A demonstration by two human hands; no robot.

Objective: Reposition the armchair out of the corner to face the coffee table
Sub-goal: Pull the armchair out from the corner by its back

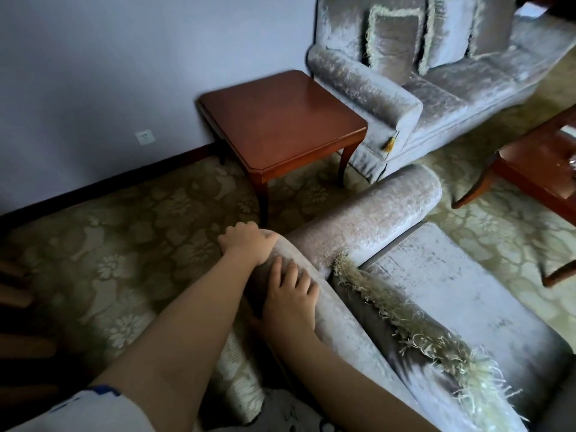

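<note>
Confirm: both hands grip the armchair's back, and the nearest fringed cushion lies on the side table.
No: the head view shows the nearest fringed cushion lying in the armchair, not on the side table. The left hand and right hand do grip its back.

The left forearm [187, 316] and right forearm [358, 388] are both bare, as are the left hand [246, 244] and right hand [288, 296]. A short white fabric sleeve [93, 411] with a blue printed marking at its hem covers the left upper arm. Pale fabric with small grey motifs [280, 414] shows at the bottom edge; whether it is clothing is unclear.
</note>
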